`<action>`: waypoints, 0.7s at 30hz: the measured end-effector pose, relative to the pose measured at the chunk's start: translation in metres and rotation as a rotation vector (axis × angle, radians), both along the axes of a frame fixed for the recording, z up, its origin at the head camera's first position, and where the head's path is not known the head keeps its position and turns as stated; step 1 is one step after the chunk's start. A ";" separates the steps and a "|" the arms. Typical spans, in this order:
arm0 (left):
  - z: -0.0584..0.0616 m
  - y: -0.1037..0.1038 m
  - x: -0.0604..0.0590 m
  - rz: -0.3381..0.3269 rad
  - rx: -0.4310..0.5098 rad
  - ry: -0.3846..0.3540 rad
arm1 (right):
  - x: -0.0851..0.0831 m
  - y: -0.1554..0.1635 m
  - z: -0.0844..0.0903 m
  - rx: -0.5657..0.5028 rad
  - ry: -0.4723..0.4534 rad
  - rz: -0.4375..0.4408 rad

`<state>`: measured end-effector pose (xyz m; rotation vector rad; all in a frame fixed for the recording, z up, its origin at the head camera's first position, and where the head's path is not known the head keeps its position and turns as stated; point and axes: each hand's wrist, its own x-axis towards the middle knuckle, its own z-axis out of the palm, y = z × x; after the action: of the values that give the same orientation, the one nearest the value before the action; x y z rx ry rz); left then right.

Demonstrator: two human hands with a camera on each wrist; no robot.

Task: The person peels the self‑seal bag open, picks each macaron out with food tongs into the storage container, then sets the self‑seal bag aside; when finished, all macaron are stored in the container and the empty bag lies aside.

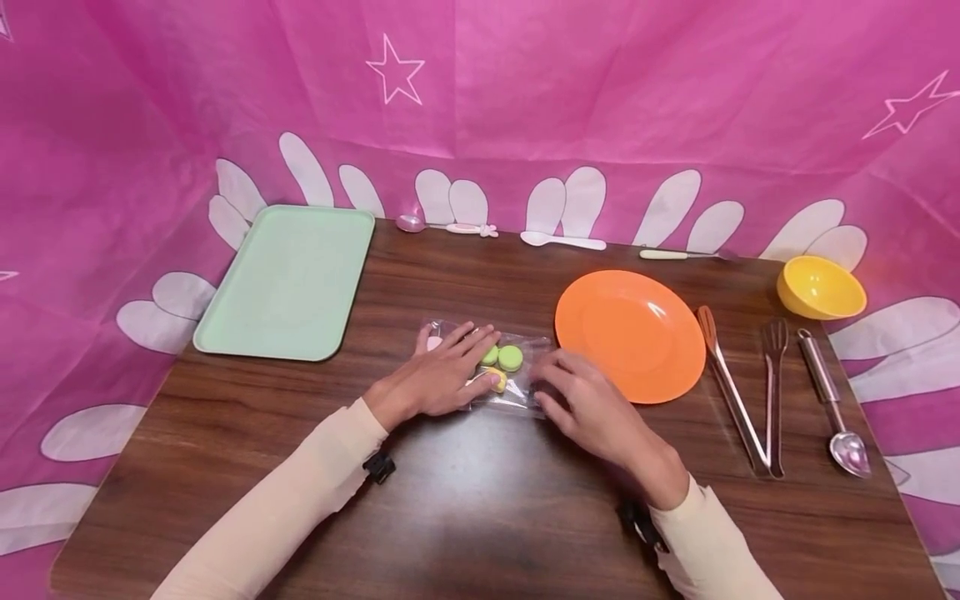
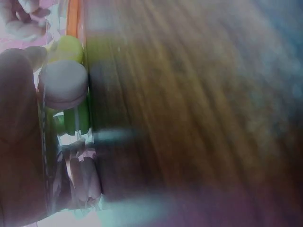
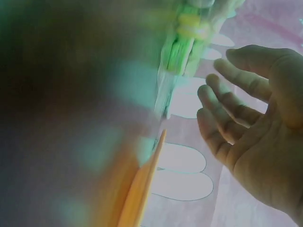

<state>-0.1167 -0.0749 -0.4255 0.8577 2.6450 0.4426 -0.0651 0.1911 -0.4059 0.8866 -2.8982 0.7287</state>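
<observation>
A clear plastic bag (image 1: 531, 402) of macarons lies flat mid-table. Through it I see green macarons (image 1: 511, 358), a yellow macaron (image 1: 499, 382) and part of a pale pink macaron (image 1: 435, 342). My left hand (image 1: 438, 373) rests across the bag's left part with fingers extended, covering some of the contents. In the left wrist view the pale macaron (image 2: 65, 80) appears close to that hand. At the bag's right end is my right hand (image 1: 592, 408); the right wrist view shows its fingers (image 3: 239, 106) loosely bent, holding nothing and apart from the bag.
An orange plate (image 1: 630, 333) lies just right of the bag, a pale green tray (image 1: 288, 279) at back left. Tongs (image 1: 738, 400), a metal scoop (image 1: 832, 400) and a yellow bowl (image 1: 821, 287) occupy the right side. Two spoons, including a white spoon (image 1: 562, 241), and another light-handled utensil (image 1: 675, 254) line the back edge.
</observation>
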 end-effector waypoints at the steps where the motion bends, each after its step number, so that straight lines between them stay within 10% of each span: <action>1: 0.001 0.001 0.000 -0.002 0.005 0.003 | 0.005 -0.001 -0.001 0.010 -0.010 -0.012; 6: 0.010 0.014 0.000 -0.042 0.069 0.064 | 0.033 0.004 -0.004 0.028 -0.014 -0.049; 15: 0.014 0.054 -0.003 -0.114 0.053 0.412 | 0.064 0.051 -0.007 -0.014 0.125 -0.168; 21: 0.014 0.062 -0.001 -0.040 0.084 0.392 | 0.068 0.106 -0.002 -0.046 0.200 -0.453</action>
<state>-0.1174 -0.0128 -0.4116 1.1208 2.9720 0.4130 0.0027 0.2971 -0.4082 0.2568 -2.7334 0.6184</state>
